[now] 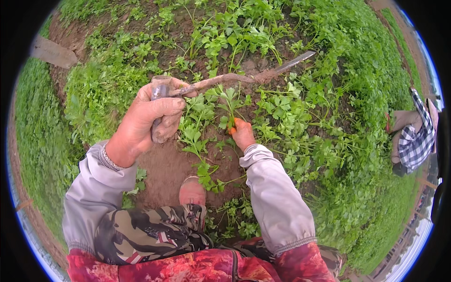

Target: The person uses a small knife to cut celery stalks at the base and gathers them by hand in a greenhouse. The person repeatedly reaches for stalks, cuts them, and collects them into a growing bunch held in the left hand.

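Observation:
My left hand [149, 116] is closed around the handle [160, 91] of a soil-caked hand hoe, raised above the plants on the left. The hoe's bent metal shank [218, 79] runs to the right and ends in a narrow blade [294, 62] over the bed. Lower and to the right, my right hand [242, 133] grips the stems of a leafy green plant [230, 102] that looks like celery or parsley, close to the soil. Orange covering shows on its fingers. Between the hands, more leafy plants [194, 137] lean over the brown soil [162, 176].
A flat board [54, 53] juts in at the upper left. Cut or pulled greens [102, 91] are heaped on the left. Dense foliage [370, 141] covers the right. Another person [415, 144] in a checked garment is at the far right. My shoe [192, 192] rests on soil.

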`<state>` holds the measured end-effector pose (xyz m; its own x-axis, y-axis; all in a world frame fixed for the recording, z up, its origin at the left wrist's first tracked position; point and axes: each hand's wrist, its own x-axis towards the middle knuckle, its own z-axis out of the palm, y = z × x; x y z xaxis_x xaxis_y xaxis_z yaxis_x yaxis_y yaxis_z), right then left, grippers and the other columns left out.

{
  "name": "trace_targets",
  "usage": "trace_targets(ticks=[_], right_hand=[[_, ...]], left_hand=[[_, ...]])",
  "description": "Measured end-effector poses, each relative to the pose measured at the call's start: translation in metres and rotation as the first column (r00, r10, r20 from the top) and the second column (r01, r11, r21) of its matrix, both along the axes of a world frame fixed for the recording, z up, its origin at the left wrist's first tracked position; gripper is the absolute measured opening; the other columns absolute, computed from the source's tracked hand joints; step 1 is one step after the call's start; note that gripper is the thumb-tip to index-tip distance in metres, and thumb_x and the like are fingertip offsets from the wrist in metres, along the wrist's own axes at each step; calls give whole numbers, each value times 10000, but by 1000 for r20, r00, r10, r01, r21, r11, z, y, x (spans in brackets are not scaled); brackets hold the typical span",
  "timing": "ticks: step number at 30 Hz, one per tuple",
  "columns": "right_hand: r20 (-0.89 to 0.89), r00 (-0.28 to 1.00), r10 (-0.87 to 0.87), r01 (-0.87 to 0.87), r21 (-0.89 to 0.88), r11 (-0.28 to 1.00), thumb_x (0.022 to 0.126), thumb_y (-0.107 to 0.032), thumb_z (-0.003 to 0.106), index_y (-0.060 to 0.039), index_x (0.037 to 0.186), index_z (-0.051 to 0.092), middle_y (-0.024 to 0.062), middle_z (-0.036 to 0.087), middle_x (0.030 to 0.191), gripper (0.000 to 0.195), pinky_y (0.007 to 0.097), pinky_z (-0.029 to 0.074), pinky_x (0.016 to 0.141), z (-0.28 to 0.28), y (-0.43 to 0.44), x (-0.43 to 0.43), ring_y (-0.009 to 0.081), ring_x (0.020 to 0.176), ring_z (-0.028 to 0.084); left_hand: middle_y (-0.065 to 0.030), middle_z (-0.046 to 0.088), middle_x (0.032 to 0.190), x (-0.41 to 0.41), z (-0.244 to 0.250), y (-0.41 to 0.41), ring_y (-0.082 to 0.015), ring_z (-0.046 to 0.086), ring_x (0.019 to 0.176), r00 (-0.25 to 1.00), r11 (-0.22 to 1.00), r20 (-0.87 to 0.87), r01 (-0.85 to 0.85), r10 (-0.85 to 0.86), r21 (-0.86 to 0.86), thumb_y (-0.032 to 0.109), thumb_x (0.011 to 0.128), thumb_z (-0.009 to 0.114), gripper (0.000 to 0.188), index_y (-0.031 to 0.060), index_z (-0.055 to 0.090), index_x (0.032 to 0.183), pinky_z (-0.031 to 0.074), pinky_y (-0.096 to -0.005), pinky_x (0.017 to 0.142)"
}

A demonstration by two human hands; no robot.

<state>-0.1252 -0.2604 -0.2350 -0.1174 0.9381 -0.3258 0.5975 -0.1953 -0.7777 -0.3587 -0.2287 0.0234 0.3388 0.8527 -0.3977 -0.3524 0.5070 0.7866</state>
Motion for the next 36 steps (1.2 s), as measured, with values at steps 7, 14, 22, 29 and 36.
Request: trace_targets(ticks=[7, 14, 22, 29, 36], right_hand=[[-232, 972, -48, 78, 123, 989, 648, 23, 687, -45, 842, 649, 143, 608, 849, 209, 378, 495, 690, -18, -20, 2, 316, 812, 615], [257, 957, 137, -184, 168, 969, 624, -150, 770, -102, 1192, 544, 104, 495, 1214, 614, 375, 450, 879, -16, -23, 2, 301, 1053, 524], [201, 969, 145, -166, 96, 981, 646, -91, 752, -82, 1175, 543, 99, 490, 1222, 569, 398, 441, 886, -16, -19, -5, 317, 1072, 504], [196, 971, 136, -137, -8, 990, 643, -107, 759, -85, 1141, 575, 105, 525, 1167, 531, 374, 456, 862, -5, -16, -6, 304, 1020, 540], [227, 966, 127, -144, 60, 988, 644, -126, 753, -99, 1066, 619, 72, 547, 1094, 444, 387, 461, 843, -11, -22, -5, 291, 1025, 527]], left_hand=[[7, 435, 497, 7, -3, 4, -60, 365, 347, 1000, 999, 0, 11, -11, -36, 63, 785, 598, 218, -16, 563, 985, 277, -204, 319], [11, 434, 496, 14, -6, 8, -57, 363, 347, 999, 999, -37, 18, -19, -49, 62, 789, 592, 213, -13, 564, 986, 279, -200, 323], [12, 434, 506, 18, -21, 7, -56, 361, 354, 999, 995, -33, 21, -24, -97, 72, 788, 596, 222, -9, 559, 992, 281, -198, 329], [11, 444, 511, 19, -28, 1, -60, 362, 357, 997, 987, -38, 54, -60, -148, 68, 782, 607, 223, -5, 565, 988, 288, -200, 335], [34, 393, 486, 34, -24, 3, -52, 327, 354, 998, 990, -9, 67, -69, -127, 103, 781, 636, 237, 1, 558, 981, 233, -208, 341]])
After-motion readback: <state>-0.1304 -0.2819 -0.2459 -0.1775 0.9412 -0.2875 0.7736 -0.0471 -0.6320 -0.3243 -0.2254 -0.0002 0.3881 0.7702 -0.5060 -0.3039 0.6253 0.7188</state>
